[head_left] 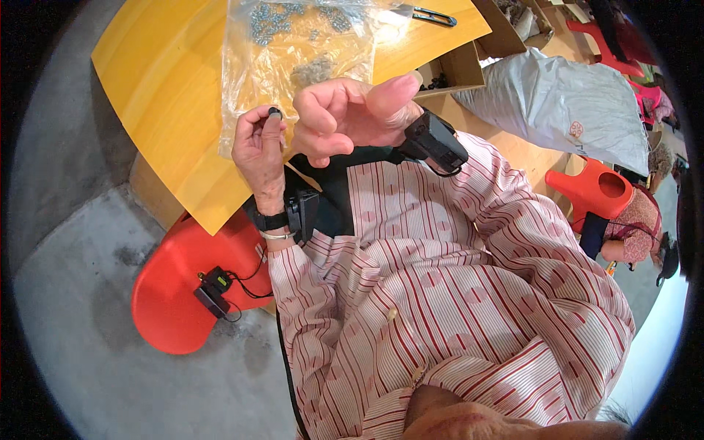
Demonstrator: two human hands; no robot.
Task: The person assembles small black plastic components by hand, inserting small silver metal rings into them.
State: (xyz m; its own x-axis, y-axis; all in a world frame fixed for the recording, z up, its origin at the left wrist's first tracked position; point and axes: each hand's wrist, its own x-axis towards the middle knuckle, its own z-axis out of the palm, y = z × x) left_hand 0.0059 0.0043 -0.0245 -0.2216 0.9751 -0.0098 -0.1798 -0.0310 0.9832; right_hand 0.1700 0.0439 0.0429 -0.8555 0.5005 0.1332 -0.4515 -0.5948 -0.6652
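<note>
- In the head view, the left hand (pixel 258 150) pinches a small black piece (pixel 275 112) between thumb and fingertips, raised over the near edge of the yellow tabletop (pixel 161 88).
- The right hand (pixel 356 114) is beside it, thumb spread away from loosely bent fingers; no item shows in its grasp, though the inside of the curl is partly hidden.
- The two hands are close together but apart, and nothing is seen joined to the black piece, so the handling of this one piece looks under way rather than complete.
- Beyond the hands, a clear plastic bag (pixel 240 82) lies over the tabletop; small silvery-blue pieces (pixel 270 26) show at its far part, with a greyish clump (pixel 312 71) nearer, too blurred to identify.
- A cardboard box (pixel 463 67) to the right has small dark pieces (pixel 434 82) inside, so plenty of loose parts appear to remain.
- Which pieces, if any, are finished cannot be told: no separate finished group can be made out.
- A dark slim tool (pixel 434 16) lies at the tabletop's far side, untouched.
</note>
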